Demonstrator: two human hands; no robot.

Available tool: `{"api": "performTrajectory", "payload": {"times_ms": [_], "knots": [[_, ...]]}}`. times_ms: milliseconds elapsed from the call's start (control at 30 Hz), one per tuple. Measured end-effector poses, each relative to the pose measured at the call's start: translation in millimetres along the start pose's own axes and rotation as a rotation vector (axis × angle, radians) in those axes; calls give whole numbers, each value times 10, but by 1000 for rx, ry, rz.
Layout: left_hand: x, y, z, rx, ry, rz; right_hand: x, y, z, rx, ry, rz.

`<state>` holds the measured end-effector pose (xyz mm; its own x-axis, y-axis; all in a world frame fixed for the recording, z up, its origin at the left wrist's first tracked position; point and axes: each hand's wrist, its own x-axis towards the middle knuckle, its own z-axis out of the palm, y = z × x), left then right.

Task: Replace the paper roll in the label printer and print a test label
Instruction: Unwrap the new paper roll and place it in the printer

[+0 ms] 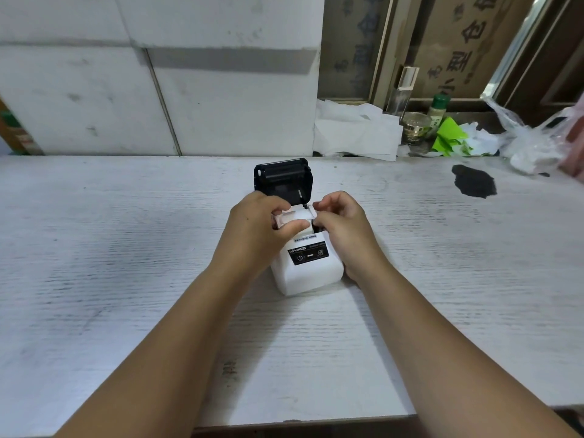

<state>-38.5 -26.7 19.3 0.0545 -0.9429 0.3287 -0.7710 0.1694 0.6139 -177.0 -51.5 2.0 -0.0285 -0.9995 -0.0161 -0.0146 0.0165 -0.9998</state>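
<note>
At the counter's point(126, 248) centre, my left hand point(252, 227) and right hand point(343, 224) pinch the paper roll point(295, 216) over the printer point(308, 267), its lid point(284, 180) tipped open toward twelve o'clock for access.

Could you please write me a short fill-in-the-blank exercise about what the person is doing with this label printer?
1. The lid of the label printer is ____.
2. Both hands, left hand and right hand, hold the ____ paper roll at the printer's open top.
3. The printer stands on a ____ table.

Missing words: open; white; white
</note>
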Motion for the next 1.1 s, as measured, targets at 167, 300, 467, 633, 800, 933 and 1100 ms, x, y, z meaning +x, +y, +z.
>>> {"api": "performTrajectory", "payload": {"times_ms": [167, 300, 467, 633, 800, 933, 1100], "knots": [[9, 9, -57, -53, -34, -58, -8, -12, 0, -29, -9, 2], [-12, 32, -57, -26, -6, -24, -28, -22, -2, -43, -20, 0], [-41, 61, -34, 20, 45, 37, -36, -28, -4, -67, -17, -5], [-39, 23, -27, 95, 68, 63, -50, -36, 4, -68, -19, 1], [-47, 32, -56, 106, 109, 74, -81, -77, 8, -67, -38, -15], [-61, 63, -68, 169, 112, 90, -85, -70, 12, -112, -57, 1], [-78, 72, -61, 230, 87, 113, -87, -70, 13, -151, -56, 1]]}}
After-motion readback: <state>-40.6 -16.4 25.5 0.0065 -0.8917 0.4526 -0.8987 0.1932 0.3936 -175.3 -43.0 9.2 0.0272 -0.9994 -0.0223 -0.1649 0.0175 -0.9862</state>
